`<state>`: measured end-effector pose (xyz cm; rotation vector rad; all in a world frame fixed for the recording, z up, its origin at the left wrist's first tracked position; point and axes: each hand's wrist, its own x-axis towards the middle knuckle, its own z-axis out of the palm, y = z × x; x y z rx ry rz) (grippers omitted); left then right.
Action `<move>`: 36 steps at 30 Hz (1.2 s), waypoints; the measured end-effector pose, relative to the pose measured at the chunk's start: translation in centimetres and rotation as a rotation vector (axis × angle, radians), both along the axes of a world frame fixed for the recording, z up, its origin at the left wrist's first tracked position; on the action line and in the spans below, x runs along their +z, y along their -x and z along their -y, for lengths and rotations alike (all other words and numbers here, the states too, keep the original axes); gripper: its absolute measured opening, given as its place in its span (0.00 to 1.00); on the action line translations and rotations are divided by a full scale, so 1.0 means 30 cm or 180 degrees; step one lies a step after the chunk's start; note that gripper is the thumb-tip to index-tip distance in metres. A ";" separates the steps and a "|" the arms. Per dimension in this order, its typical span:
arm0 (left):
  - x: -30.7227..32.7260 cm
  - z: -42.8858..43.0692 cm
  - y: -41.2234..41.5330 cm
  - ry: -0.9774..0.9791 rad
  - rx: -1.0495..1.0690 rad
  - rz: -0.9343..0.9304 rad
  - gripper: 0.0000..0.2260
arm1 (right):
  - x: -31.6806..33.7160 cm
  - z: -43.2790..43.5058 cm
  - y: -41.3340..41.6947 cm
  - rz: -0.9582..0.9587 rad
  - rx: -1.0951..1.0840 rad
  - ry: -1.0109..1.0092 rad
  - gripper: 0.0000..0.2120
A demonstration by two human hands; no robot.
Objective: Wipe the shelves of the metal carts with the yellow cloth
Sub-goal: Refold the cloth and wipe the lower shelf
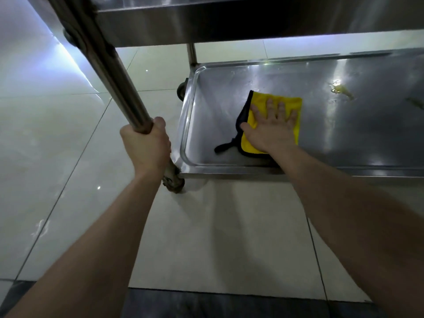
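A yellow cloth (260, 99) with a black edge and a black loop lies on the bottom shelf (355, 134) of the metal cart, near its left end. My right hand (273, 127) presses flat on the cloth, fingers straight and spread. My left hand (146, 148) grips the cart's near-left metal post (114, 72) just above the bottom shelf. A yellowish smear (341, 90) marks the shelf to the right of the cloth.
An upper metal shelf (229, 24) overhangs at the top. A far post (191, 53) and a caster wheel (181, 90) stand at the shelf's far-left corner; another caster (175, 184) is under my left hand. Glossy floor tiles (218, 237) surround the cart.
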<state>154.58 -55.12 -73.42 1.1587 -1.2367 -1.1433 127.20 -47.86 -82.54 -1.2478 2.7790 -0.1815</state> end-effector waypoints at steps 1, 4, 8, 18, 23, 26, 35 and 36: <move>-0.002 -0.001 0.002 -0.0007 -0.0006 -0.0008 0.15 | 0.009 0.061 -0.062 0.0013 0.0152 -0.0008 0.43; -0.002 -0.004 0.004 -0.0001 -0.0003 -0.0032 0.15 | 0.021 0.218 -0.288 0.0007 0.0651 -0.0006 0.43; 0.000 -0.004 0.003 0.0030 0.0014 -0.0039 0.15 | 0.020 0.259 -0.443 0.0021 0.0969 0.0055 0.41; 0.013 -0.001 -0.009 -0.0011 -0.0046 0.0150 0.11 | -0.021 -0.132 -0.052 -0.0019 0.0538 0.0176 0.38; 0.011 -0.003 -0.006 0.0011 -0.0060 0.0129 0.11 | -0.018 -0.362 0.234 0.0038 -0.0211 -0.0048 0.39; 0.007 0.003 -0.007 0.0035 -0.0027 0.0162 0.10 | -0.022 -0.312 0.211 -0.0050 -0.0347 -0.0098 0.41; -0.014 0.001 -0.006 0.0070 -0.0053 0.0078 0.09 | 0.026 0.232 -0.189 0.0049 0.0288 -0.0192 0.41; -0.013 0.002 -0.005 0.0049 -0.0063 0.0059 0.10 | 0.025 0.266 -0.264 0.0006 0.0468 -0.0170 0.40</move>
